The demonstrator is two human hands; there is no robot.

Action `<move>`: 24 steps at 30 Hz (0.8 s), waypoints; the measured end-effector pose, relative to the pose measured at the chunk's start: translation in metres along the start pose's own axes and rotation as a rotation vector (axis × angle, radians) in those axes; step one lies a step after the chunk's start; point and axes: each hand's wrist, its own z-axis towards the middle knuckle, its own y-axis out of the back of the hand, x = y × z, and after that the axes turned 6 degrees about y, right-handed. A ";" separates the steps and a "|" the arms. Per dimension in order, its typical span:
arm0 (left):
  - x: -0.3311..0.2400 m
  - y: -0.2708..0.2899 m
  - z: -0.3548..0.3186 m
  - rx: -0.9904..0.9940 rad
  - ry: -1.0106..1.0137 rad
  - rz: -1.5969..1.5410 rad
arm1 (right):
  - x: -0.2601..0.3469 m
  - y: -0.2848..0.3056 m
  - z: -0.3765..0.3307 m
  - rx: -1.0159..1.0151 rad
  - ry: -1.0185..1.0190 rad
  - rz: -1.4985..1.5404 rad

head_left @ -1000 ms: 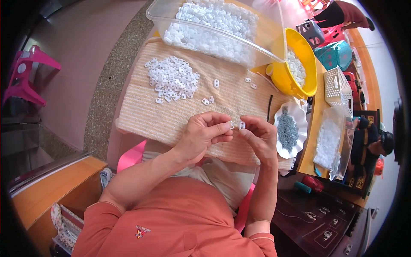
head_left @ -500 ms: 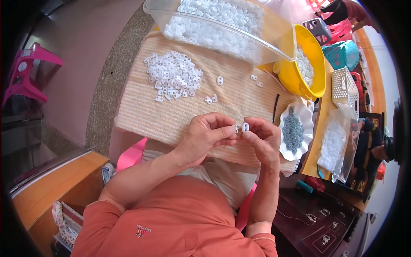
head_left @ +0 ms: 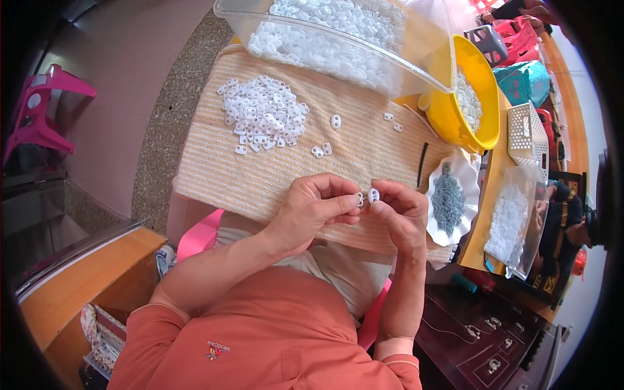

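My left hand (head_left: 312,209) and my right hand (head_left: 400,213) meet above the near edge of a beige striped cloth (head_left: 273,172). Each pinches a small white plastic piece (head_left: 374,194) between thumb and fingers, and the two pieces touch. A heap of similar white pieces (head_left: 263,121) lies on the cloth to the far left. A few loose white pieces (head_left: 322,151) lie nearer the middle.
A clear tub (head_left: 338,39) of white pieces stands at the far edge, with a yellow bowl (head_left: 478,91) to its right. A white scalloped dish (head_left: 450,207) holds small grey parts. A clear bag (head_left: 510,224) and a white basket (head_left: 523,133) lie further right. A pink chair (head_left: 39,110) is left.
Both hands stay together over the cloth's near edge, with only small finger movements on the white pieces. The view has shifted slightly.
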 end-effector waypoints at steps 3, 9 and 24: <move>0.000 0.000 -0.001 0.004 0.003 -0.003 | -0.001 0.002 0.000 0.005 -0.002 -0.060; 0.000 -0.001 -0.001 -0.015 0.008 0.006 | -0.002 0.002 0.000 0.017 -0.017 -0.073; -0.001 -0.003 -0.001 -0.024 0.009 0.025 | -0.001 -0.002 0.001 0.074 0.007 -0.034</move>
